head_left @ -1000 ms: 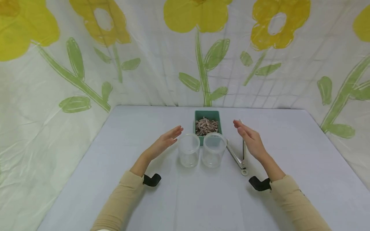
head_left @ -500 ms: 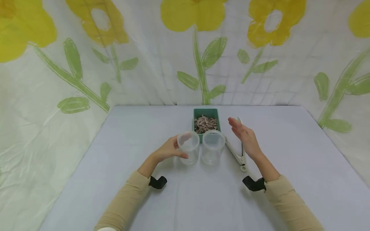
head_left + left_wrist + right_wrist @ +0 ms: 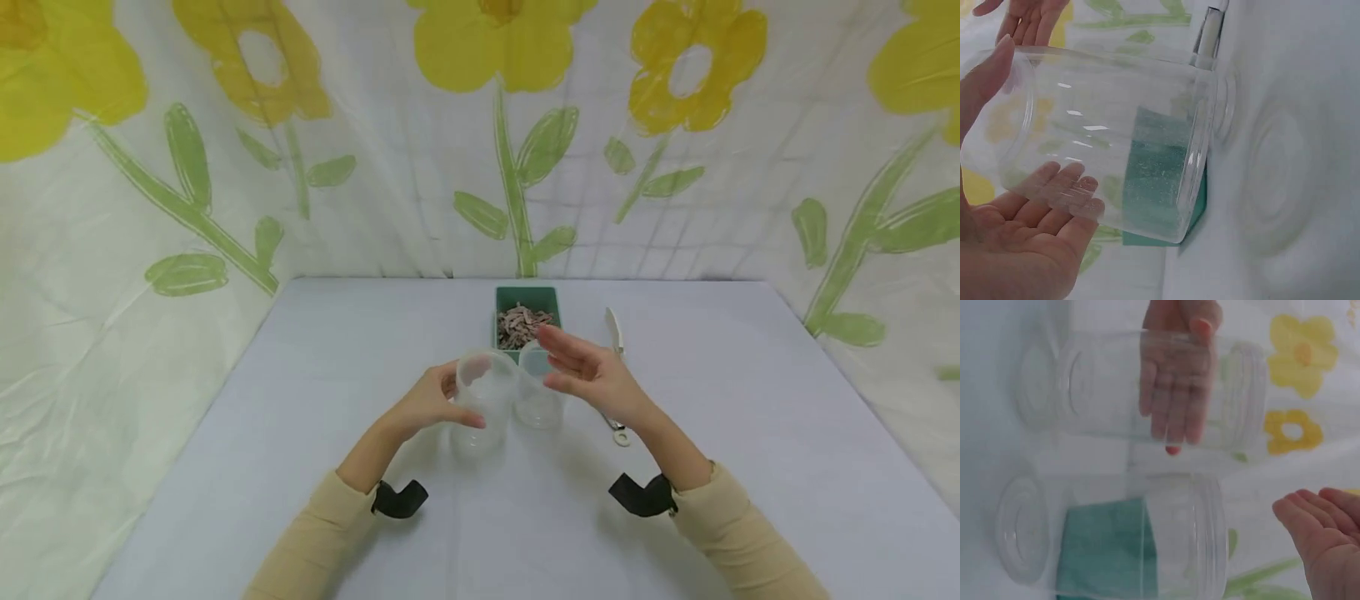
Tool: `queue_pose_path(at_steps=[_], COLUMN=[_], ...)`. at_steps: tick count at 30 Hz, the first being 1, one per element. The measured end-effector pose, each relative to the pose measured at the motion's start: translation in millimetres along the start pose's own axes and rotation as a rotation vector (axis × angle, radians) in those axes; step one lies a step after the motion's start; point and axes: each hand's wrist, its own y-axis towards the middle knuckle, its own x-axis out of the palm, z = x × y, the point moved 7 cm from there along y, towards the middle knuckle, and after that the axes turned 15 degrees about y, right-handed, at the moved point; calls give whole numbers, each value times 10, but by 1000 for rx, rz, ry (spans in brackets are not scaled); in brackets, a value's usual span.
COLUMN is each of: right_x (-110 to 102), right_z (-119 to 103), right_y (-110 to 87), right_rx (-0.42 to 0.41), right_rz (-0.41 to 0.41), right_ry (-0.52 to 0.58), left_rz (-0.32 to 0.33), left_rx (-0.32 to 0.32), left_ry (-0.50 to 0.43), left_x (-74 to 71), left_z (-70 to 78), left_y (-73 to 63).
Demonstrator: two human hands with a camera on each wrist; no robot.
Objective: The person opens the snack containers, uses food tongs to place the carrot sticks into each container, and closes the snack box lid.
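My left hand [image 3: 422, 404] grips a clear plastic jar [image 3: 487, 404], thumb on its near side and fingers on the far side. In the left wrist view this jar [image 3: 1104, 137] shows a gap between its base and the white table. A second clear jar [image 3: 538, 408] stands upright just to the right, in front of a green tray [image 3: 528, 296] of greyish-brown strips [image 3: 516, 327]. My right hand [image 3: 596, 379] is beside that second jar and overlaps its rim in the head view. In the right wrist view its fingers [image 3: 1310, 519] are extended, apart from the jar [image 3: 1204, 537].
Metal tongs [image 3: 615, 329] lie on the white tabletop [image 3: 360, 333] to the right, partly hidden behind my right hand. A white curtain [image 3: 390, 225] with painted yellow flowers hangs beyond the back edge.
My left hand has closed round the left jar and brought it up and slightly toward me. My right hand has moved left from over the tongs to the second jar.
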Motion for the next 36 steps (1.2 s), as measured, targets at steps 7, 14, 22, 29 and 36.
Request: queue_pose_path(at_steps=[7, 14, 22, 29, 36], right_x=[228, 284, 271, 320, 331], right_z=[73, 110, 142, 152, 235], right_y=[58, 78, 90, 95, 114], right_rx=[62, 64, 99, 9, 5], right_rz=[-65, -68, -2, 6, -7], right_ry=[-13, -118, -169, -175, -127], left_rz=[-45, -64, -79, -54, -58], left_rx=[45, 47, 60, 128, 107], left_ry=[-2, 30, 17, -23, -63], left_x=[150, 206, 197, 192, 219], left_z=[259, 334, 352, 350, 230], left_y=[-25, -9, -3, 0, 20])
